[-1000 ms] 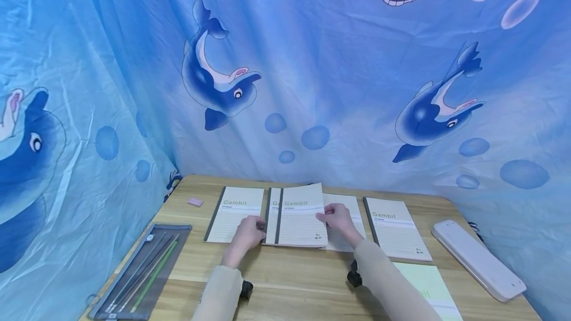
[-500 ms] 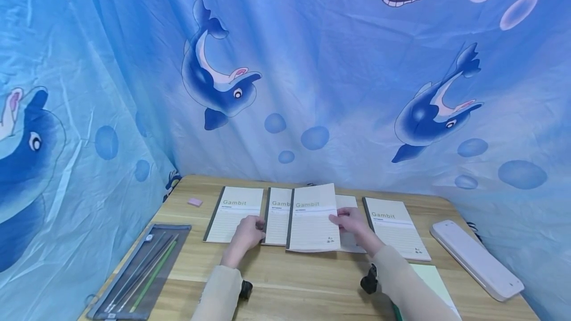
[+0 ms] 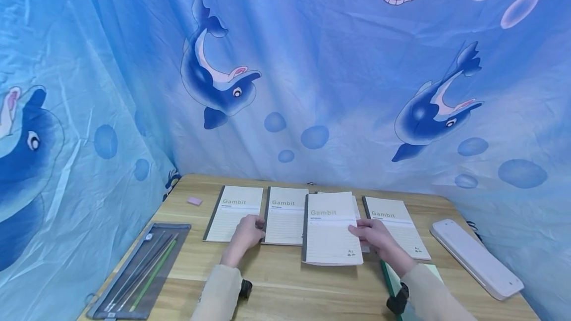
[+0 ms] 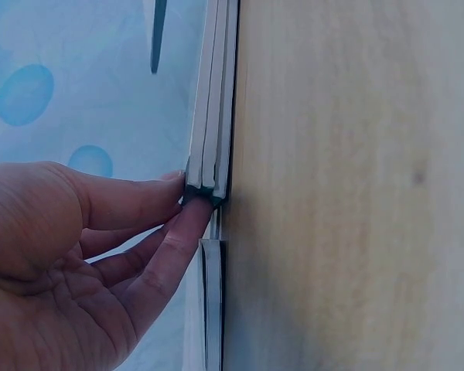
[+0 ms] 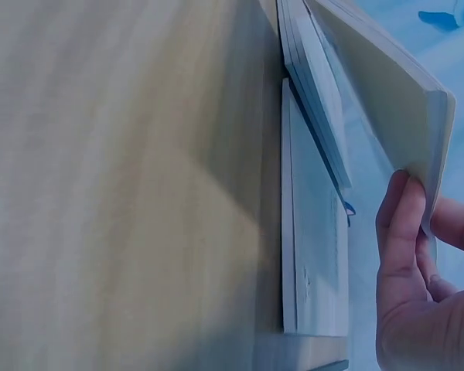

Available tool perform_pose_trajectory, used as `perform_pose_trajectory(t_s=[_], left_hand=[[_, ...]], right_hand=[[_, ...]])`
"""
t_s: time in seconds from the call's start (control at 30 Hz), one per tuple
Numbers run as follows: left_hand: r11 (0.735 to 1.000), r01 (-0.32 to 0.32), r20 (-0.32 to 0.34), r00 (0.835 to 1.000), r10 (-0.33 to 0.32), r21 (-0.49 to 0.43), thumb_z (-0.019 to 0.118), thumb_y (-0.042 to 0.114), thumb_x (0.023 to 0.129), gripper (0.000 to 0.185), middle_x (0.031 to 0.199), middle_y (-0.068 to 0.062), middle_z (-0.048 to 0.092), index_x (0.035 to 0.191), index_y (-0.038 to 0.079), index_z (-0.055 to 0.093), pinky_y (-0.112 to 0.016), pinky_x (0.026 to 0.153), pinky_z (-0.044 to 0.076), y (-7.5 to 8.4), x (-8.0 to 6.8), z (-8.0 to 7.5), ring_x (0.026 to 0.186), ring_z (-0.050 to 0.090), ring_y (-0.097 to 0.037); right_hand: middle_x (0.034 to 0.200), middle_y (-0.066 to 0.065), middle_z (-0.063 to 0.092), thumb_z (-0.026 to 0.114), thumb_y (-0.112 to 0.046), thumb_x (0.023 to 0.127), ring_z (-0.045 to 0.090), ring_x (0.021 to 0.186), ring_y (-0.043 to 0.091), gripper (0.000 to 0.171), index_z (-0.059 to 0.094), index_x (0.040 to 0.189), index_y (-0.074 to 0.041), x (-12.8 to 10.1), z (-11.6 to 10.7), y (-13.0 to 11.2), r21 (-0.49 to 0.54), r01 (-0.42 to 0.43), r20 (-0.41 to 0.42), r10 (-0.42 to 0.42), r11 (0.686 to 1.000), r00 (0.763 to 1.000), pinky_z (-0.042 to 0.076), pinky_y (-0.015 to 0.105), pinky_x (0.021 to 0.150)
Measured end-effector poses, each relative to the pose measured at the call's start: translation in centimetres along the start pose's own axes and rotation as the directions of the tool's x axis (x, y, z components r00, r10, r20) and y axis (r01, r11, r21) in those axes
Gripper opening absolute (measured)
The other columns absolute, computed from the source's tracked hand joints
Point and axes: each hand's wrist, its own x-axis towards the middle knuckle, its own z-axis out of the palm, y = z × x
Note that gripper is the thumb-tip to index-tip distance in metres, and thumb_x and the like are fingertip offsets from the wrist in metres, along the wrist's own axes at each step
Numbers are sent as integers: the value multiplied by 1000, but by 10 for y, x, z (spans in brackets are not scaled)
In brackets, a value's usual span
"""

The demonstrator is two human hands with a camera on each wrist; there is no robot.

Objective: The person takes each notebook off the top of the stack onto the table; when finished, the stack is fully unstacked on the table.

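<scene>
My right hand (image 3: 379, 239) holds a cream "Gambit" notebook (image 3: 330, 237) by its right edge. In the right wrist view, the thumb lies on one face and the fingers on the other, and this notebook (image 5: 398, 93) is tilted up off the ones beneath. It overlaps another notebook (image 3: 367, 248) lying on the table. My left hand (image 3: 244, 237) is at the lower left corner of a notebook stack (image 3: 285, 217). The left wrist view shows its thumb and a fingertip pinching the dark spine corner of that stack (image 4: 209, 116), several notebooks thick.
Another cream notebook (image 3: 236, 214) lies left, and one (image 3: 397, 227) lies right. A green notebook (image 3: 392, 281) is partly under the right forearm. A white case (image 3: 477, 259) stands far right. A mesh pencil pouch (image 3: 142, 271) and pink eraser (image 3: 194, 201) lie left on the wooden table (image 3: 285, 286).
My right hand has lifted the top notebook off the stack and carried it right and toward me, uncovering the notebook below. The left hand has stayed at the stack's corner.
</scene>
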Motion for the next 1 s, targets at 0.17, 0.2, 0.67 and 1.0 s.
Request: perform_pose_trajectory(t_s=[0.17,0.2,0.67,1.0], left_hand=[[1000,-4,1,1000,4,-3,70,-8,80,39,110,-22,68,118,-11,65,-50,96,51,-1,-1,-1,110,62,-40],[1000,-2,1,1000,2,-4,70,-8,80,39,110,-22,68,118,-11,65,-50,96,51,-1,-1,-1,110,62,-40],[1000,-3,-1,1000,3,-3,70,-9,79,38,109,-22,69,117,-11,65,-51,95,51,-2,1,0,109,63,-40],[1000,1,6,1000,-1,-9,70,-8,80,38,109,-23,68,117,-11,65,-51,95,51,-2,0,1,109,63,-40]], right_hand=[[108,17,67,72,-27,93,68,89,22,66,46,136,16,-16,-8,4,-9,-18,-4,18,1000,1000,58,38,77],[106,15,67,72,-28,93,68,87,22,65,47,135,15,-19,-9,5,-14,-27,-5,27,1000,1000,58,38,76],[101,13,65,77,-30,88,65,85,23,69,48,132,15,-63,-22,27,-3,-164,-46,164,986,985,57,38,75],[95,5,69,67,-29,96,67,83,23,51,55,121,13,-89,-30,57,21,-113,179,107,993,978,57,38,74]])
